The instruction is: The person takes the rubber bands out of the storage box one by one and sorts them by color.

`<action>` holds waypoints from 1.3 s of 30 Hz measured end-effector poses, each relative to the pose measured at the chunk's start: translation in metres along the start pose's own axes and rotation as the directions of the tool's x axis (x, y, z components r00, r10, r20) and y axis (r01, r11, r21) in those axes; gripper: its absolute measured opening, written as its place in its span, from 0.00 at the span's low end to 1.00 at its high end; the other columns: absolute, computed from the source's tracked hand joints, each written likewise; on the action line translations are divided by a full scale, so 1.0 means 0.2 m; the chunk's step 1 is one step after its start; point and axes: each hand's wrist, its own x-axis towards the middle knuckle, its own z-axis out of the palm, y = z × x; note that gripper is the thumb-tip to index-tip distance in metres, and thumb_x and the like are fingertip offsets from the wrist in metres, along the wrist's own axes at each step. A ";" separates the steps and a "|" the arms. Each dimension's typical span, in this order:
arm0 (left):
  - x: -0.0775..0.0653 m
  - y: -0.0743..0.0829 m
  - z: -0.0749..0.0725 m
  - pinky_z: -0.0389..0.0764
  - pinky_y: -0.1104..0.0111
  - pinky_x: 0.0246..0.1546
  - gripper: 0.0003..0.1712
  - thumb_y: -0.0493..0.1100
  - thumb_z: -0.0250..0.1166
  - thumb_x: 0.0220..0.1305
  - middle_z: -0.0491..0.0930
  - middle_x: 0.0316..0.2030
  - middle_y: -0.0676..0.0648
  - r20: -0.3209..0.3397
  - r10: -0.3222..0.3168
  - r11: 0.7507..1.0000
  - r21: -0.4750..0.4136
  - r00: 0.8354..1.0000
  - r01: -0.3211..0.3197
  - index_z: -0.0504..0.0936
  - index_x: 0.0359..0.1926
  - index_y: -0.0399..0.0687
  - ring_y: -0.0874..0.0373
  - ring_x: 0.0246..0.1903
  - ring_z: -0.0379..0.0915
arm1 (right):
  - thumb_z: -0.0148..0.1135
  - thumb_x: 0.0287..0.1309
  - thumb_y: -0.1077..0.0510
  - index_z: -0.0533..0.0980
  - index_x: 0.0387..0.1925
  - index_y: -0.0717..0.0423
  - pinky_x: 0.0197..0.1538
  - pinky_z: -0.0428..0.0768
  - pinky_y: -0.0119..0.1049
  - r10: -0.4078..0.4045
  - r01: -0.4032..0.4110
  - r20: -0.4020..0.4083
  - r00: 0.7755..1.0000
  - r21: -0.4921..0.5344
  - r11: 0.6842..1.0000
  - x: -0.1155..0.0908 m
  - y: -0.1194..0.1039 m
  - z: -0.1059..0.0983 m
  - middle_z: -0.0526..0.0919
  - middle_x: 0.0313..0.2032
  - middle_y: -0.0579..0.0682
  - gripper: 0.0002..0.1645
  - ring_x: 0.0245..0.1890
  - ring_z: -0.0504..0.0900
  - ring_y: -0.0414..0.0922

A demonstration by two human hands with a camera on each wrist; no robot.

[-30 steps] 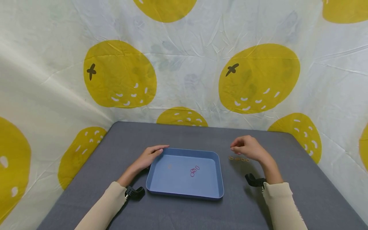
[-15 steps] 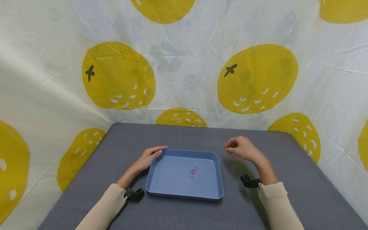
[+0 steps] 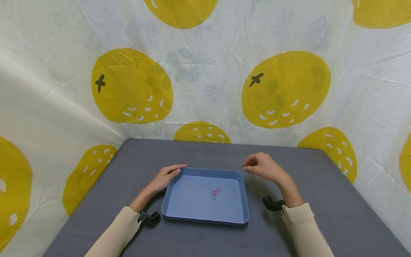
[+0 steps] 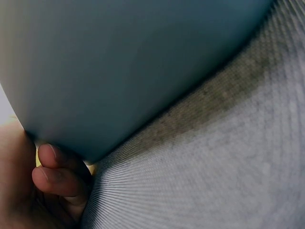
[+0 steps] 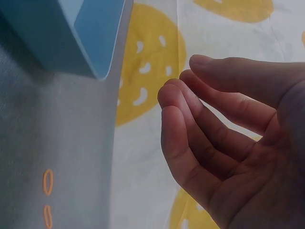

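Blue tray (image 3: 205,211): sitting flat on the grey desk (image 3: 199,240), approx. centre; we're looking down into it.
Left hand (image 3: 163,177): we're gripping the tray at its far L corner, one finger lying along the far rim, thumb reaching over the edge; in the L wrist view two fingertips are curling beside the tray's outer side.
Right hand (image 3: 261,168): we're hovering it above the desk, just beside the tray's far R corner; fingers are bending toward the thumb, tips v. close. Can't tell if they're pinching smth thin.
Spacing: we're holding our hands well apart.
Red bands (image 3: 215,192): lying in the tray, R of centre, a few in a small cluster, some overlapping.
Pale orange band (image 3: 188,188): lying in the tray's L part, faint, well apart from the red ones.
Orange bands (image 5: 45,182): lying on the desk, R of the tray, near our R hand; we're seeing two in a row in the R wrist view.
Cream sleeves (image 3: 298,214): covering our forearms.
Black wrist cams (image 3: 272,204): we're wearing one per wrist.
Backdrop (image 3: 205,89): white cloth w/ yellow fruit prints, hanging behind the desk.
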 end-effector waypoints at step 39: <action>0.00 0.01 0.01 0.72 0.44 0.68 0.23 0.48 0.51 0.83 0.75 0.70 0.42 -0.008 -0.022 1.000 -0.006 1.000 0.022 0.78 0.70 0.53 0.43 0.71 0.70 | 0.69 0.65 0.57 0.88 0.39 0.56 0.37 0.82 0.33 -0.154 0.148 0.078 0.985 0.074 0.986 0.31 -0.38 0.32 0.90 0.33 0.48 0.07 0.30 0.83 0.37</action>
